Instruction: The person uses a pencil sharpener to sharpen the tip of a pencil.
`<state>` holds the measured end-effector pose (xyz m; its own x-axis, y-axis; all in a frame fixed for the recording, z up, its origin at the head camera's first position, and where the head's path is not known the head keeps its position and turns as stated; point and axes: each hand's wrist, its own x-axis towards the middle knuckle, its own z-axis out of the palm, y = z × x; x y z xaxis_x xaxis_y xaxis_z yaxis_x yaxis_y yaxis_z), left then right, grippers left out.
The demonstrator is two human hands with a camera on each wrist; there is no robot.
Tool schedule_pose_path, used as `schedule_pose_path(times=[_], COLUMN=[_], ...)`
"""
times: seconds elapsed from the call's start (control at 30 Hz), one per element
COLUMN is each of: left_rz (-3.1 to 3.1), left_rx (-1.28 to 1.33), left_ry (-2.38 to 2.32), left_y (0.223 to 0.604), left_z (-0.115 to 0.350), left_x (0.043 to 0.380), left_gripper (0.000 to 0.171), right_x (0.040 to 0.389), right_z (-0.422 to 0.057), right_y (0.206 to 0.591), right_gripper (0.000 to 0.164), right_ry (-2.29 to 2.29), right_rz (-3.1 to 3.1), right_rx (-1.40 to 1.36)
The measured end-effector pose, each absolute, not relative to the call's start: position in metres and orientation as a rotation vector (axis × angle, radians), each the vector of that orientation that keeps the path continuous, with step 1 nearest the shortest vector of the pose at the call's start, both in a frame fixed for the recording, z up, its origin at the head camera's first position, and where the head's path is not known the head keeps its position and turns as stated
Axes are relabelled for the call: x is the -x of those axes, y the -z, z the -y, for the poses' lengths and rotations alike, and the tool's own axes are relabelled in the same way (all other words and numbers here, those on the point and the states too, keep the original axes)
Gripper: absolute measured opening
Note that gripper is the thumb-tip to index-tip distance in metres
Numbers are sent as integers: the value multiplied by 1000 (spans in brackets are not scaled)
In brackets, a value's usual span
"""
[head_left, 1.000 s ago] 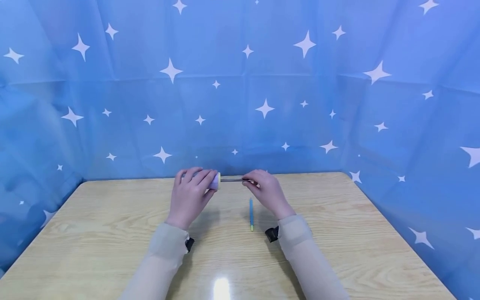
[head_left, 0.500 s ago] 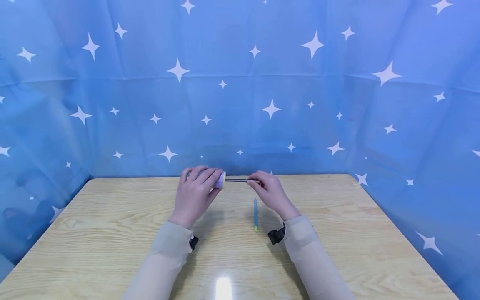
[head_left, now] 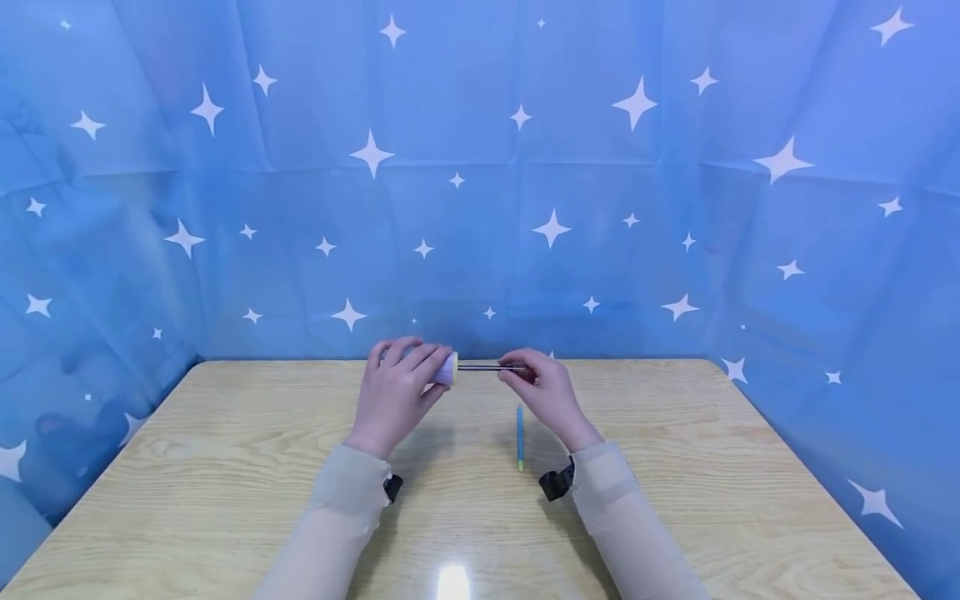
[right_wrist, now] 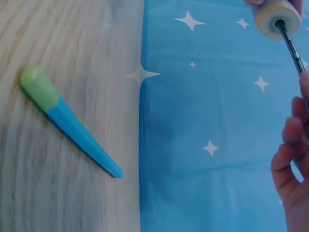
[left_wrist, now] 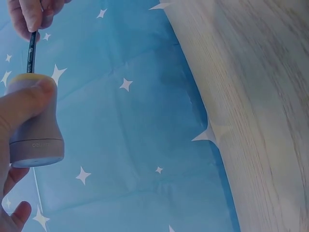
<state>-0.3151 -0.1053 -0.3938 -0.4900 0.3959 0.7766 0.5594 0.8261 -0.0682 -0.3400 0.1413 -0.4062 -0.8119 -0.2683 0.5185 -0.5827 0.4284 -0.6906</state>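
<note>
My left hand (head_left: 392, 402) grips a lavender pencil sharpener (left_wrist: 37, 118) with a yellow rim, held sideways above the far part of the table. A dark pencil (head_left: 478, 367) sticks into the hole in the sharpener's rimmed end, as the right wrist view shows. My right hand (head_left: 551, 398) pinches that pencil between thumb and fingers, a short way out from the hole. The pencil's tip is hidden inside the sharpener. Below the hands, nearer to my right one, a blue pencil-like stick (right_wrist: 82, 133) with a rounded green end lies on the wood.
The light wooden table (head_left: 247, 467) spreads out under both arms. Right behind its far edge hangs a blue curtain (head_left: 450, 275) with white stars, which continues along both sides.
The head view has drifted slightly, so the scene sits further right and lower. My right fingers have shifted a little on the pencil; both holds persist.
</note>
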Motion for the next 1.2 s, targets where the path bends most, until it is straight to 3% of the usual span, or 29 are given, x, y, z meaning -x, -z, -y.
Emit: schedule_pose_path(times=[0.43,0.93,1.2], left_rz=[2154,2054,2045], left_rx=[707,734,728], left_ry=[250,297,279], left_y=[396,396,396], left_z=[104,97,96], left_x=[312,314,313], left_gripper=[48,45,43], right_x=[339,342,320], right_z=[-141,-141,-132], right_y=[411,404,379], right_gripper=[12,26,37], right_ry=[-1251,-1496,-1658], right_rz=[2397,2375,2420], right_rx=[-717,-584,-537])
